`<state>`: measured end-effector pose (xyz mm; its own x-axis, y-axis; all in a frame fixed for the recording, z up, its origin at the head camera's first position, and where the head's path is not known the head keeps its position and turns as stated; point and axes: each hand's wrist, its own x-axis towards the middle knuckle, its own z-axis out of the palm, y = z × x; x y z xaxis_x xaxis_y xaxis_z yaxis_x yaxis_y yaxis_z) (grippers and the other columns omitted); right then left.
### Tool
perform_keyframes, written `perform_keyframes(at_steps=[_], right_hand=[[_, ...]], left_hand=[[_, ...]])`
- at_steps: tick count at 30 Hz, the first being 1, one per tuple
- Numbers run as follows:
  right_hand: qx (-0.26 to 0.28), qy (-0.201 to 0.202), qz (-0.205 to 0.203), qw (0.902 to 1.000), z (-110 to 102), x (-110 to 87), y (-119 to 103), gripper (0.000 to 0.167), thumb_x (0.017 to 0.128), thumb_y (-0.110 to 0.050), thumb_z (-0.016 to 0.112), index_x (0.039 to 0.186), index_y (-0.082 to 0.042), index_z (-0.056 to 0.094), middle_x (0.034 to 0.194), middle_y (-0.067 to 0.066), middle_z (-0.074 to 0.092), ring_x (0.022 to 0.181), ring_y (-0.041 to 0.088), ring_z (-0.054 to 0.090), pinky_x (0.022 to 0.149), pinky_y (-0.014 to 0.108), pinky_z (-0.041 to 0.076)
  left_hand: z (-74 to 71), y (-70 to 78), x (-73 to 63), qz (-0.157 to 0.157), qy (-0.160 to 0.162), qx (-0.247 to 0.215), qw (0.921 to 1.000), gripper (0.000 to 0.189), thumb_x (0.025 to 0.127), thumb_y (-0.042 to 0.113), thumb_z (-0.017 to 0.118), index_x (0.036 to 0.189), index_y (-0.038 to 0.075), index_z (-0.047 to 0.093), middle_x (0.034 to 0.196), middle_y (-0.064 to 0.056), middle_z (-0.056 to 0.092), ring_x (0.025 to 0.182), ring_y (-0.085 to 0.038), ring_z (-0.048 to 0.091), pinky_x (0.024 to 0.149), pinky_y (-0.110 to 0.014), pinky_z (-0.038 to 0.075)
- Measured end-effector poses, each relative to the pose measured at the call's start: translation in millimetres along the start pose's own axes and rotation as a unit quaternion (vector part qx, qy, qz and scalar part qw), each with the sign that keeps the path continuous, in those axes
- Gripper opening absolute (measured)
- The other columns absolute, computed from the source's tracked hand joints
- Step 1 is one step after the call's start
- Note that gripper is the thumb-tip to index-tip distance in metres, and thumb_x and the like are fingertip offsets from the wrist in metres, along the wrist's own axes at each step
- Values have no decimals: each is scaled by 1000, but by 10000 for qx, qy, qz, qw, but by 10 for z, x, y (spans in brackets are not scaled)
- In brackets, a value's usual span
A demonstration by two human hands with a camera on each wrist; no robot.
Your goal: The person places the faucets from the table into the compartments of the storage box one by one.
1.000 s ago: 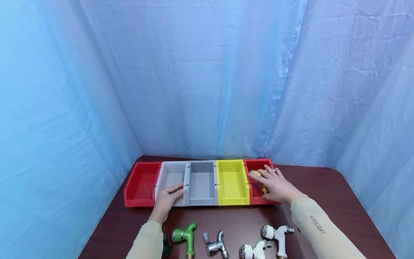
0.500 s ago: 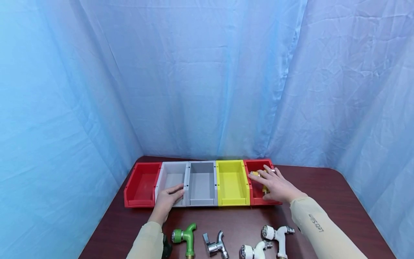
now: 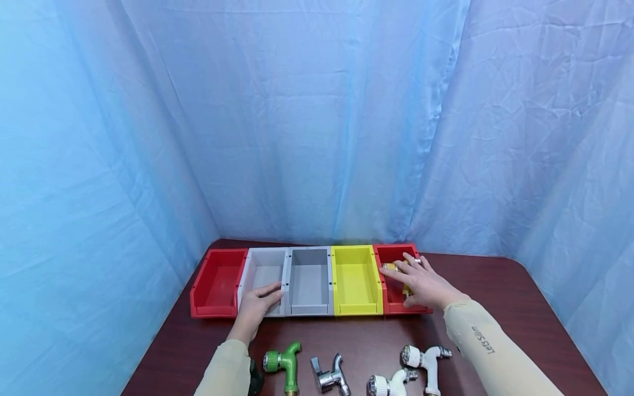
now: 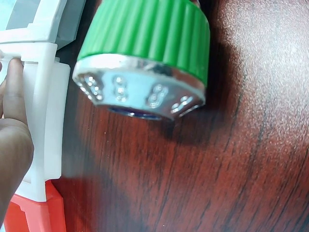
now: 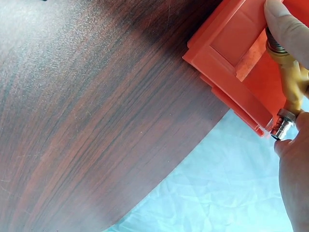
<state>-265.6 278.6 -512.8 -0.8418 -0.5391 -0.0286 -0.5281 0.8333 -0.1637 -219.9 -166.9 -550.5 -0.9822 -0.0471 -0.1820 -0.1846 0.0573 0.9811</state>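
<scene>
A left-hand red bin [image 3: 218, 280] starts the row on the table [image 3: 495, 297]. Beside it, the white bin [image 3: 266, 270] has the left hand [image 3: 257, 308] reaching in, fingers extended toward its three o'clock wall; the exact contact is unclear. At five o'clock from that hand lies the green tap [image 3: 288, 363]. The chrome tap [image 3: 331, 378] lies between five and six o'clock from the grey bin [image 3: 310, 283]. Past the yellow bin [image 3: 355, 283], the yellow tap [image 5: 291, 79] is at the right-hand red bin [image 3: 393, 253], beneath the right hand [image 3: 427, 286]. Its fingers spread across and grip the tap, thumb at the threaded end, a fingertip by the spout. From that hand, one white tap [image 3: 396, 383] lies at seven o'clock, another white tap [image 3: 430, 366] at six.
</scene>
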Motion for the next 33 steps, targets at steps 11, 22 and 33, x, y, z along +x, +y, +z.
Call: perform_keyframes(at_steps=[11, 22, 33], right_hand=[[-157, -8, -92, 9998, 18, 11, 30, 106, 71, -29, 94, 159, -35, 37, 157, 17, 44, 150, 49, 21, 117, 75, 11], [-224, -51, -201, 9995, -24, -2, 22, 110, 69, -30, 95, 161, -30, 34, 157, 17, 45, 150, 49, 23, 118, 75, 12], [-52, -186, -291, 9994, -47, 15, 34, 111, 67, -22, 96, 161, -24, 36, 157, 9, 47, 151, 46, 24, 120, 72, 9]], left_hand=[[-1, 2, 5, -64, 55, 5, 10000, 43, 94, 20, 75, 135, 8, 68, 142, -15, 61, 121, -20, 64, 97, -32, 56], [3, 22, -32, -111, 48, 94, 9999, 45, 94, 25, 76, 136, 11, 67, 143, -14, 60, 125, -22, 63, 99, -34, 54], [4, 22, -32, -153, 66, 163, 9997, 45, 95, 25, 75, 137, 11, 67, 144, -15, 59, 128, -27, 60, 100, -36, 54]])
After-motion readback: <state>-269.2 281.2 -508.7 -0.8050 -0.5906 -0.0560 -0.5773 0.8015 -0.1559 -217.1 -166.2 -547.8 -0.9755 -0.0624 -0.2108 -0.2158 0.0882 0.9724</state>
